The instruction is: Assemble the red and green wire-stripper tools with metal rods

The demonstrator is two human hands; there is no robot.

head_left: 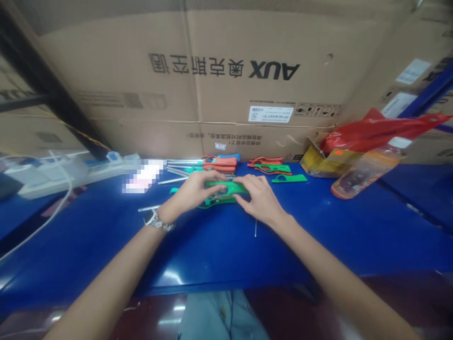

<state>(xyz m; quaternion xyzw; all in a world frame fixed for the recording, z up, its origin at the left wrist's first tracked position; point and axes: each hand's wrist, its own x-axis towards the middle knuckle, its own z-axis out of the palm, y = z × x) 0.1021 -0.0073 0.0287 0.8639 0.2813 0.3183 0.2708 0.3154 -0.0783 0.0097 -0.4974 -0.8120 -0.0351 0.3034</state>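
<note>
Both my hands meet over a green lighter casing (235, 187) near the middle of the table. My left hand (194, 191) grips its left end between thumb and fingers, and a metal watch is on that wrist. With thumb and fingers, my right hand (261, 197) holds the right end. Just beneath lies another green lighter half (226, 200) with small parts showing in it; whether the two touch I cannot tell. A metal tube (148, 208) points left from beneath my left hand. Below my right hand, a thin metal rod (255, 228) sticks out.
Orange long-neck lighters (221, 161) lie behind my hands, their metal tubes pointing left. Orange and green casings (272, 167) and a single green casing (290, 178) sit right. Further right are a tilted drink bottle (371, 167) and yellow box (314, 158). Power strips (53, 179) stand left; a large carton (219, 94) backs the table.
</note>
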